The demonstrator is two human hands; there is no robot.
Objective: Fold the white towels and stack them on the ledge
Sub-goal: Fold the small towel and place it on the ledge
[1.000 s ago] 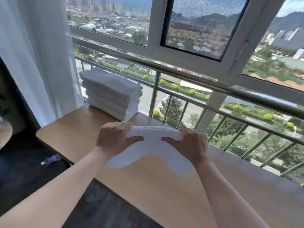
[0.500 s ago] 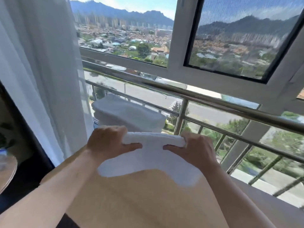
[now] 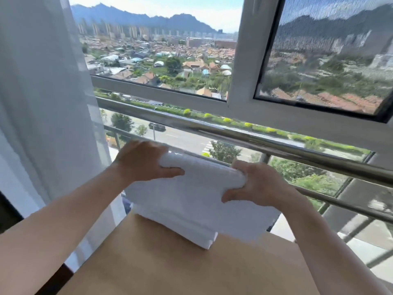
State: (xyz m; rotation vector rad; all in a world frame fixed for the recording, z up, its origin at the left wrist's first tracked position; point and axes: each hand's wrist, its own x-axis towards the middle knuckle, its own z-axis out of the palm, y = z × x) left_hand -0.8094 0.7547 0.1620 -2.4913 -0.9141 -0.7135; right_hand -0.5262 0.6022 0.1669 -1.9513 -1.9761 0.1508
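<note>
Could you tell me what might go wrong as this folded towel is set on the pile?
1. The left hand and right hand grip only the top fold of the towel; its lower layers hang loose and could bunch or unfold on landing.
2. The towel covers most of the stack on the ledge and hangs past its right corner, so it may land off-centre and leave the stack lopsided.

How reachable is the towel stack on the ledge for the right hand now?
Likely yes: the right hand is just above the stack, nothing solid between. But it and the left hand grip a folded towel that hangs over the stack.
</note>
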